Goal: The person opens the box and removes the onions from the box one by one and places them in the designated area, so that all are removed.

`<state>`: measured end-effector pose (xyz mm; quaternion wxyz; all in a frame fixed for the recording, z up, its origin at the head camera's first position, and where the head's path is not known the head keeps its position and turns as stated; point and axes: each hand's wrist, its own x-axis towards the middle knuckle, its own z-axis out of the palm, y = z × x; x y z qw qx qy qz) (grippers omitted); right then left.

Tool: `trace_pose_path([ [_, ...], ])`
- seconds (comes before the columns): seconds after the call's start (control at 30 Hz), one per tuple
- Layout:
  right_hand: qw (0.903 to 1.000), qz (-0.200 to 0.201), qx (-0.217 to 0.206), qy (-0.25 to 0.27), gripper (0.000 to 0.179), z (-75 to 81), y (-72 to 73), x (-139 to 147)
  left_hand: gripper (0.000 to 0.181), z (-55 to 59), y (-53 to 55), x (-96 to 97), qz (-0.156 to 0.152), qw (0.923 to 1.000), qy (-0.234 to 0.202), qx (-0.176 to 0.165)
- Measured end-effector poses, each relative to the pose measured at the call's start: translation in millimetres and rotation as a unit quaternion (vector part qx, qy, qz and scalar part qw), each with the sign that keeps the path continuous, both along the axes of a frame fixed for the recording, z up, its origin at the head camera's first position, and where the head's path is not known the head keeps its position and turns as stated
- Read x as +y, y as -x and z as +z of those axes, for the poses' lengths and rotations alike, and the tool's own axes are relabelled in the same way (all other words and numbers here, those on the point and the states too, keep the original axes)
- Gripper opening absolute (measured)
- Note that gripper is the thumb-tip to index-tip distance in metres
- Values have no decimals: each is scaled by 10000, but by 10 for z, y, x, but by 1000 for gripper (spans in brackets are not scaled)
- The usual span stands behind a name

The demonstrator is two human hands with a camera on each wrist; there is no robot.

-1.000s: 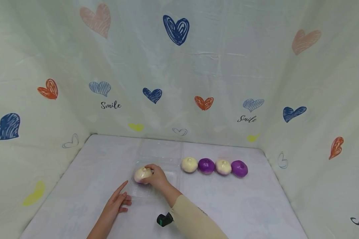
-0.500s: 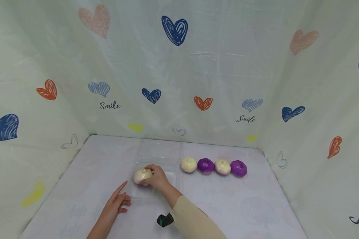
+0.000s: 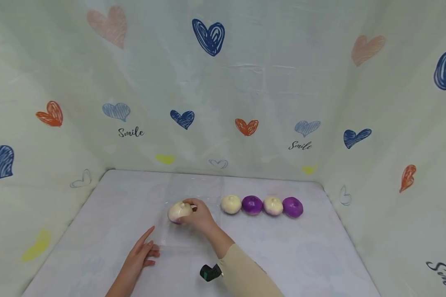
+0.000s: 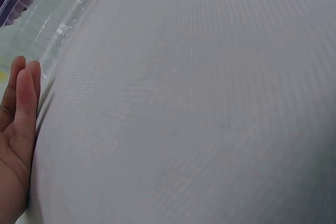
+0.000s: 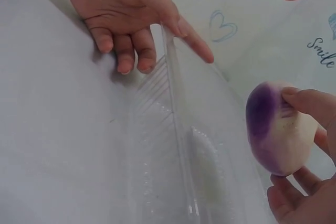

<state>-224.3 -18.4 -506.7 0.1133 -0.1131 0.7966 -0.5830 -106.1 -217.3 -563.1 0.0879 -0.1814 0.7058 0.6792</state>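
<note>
A purple-and-white turnip [image 3: 179,212] is gripped by my right hand [image 3: 200,216], with the thumb and fingers around its side. In the right wrist view the turnip [image 5: 281,129] hangs above the clear plastic box [image 5: 181,124], its purple side facing left. My left hand [image 3: 141,251] lies at the box's near left side, index finger straight and the others loosely bent. In the right wrist view that left hand [image 5: 131,17] is at the box's rim; I cannot tell how firmly it touches. The left wrist view shows its fingers [image 4: 25,98] against the tabletop.
Several turnips stand in a row right of the box: a white-topped one [image 3: 231,204], a purple one [image 3: 252,205], another white one [image 3: 273,205] and another purple one [image 3: 292,207]. A small black device [image 3: 209,272] is by the right sleeve. A heart-printed curtain surrounds the table [image 3: 301,251].
My right hand has lifted the turnip slightly up and to the right from low in the box. The left hand has stayed about where it was; the head view has shifted a little.
</note>
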Motion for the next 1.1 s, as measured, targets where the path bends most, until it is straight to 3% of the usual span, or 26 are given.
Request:
trace_pose_path([
  [0.23,10000,-27,-29,9,56,172,-22,149,52,17,-11,-12,-52,10000,-29,38],
  [0.63,9998,-115,179,-1,57,323,-6,494,51,31,-13,-4,-75,10000,56,21],
  [1.1,9981,-411,451,-58,58,372,35,1019,53,8,-6,-9,-59,10000,27,24],
])
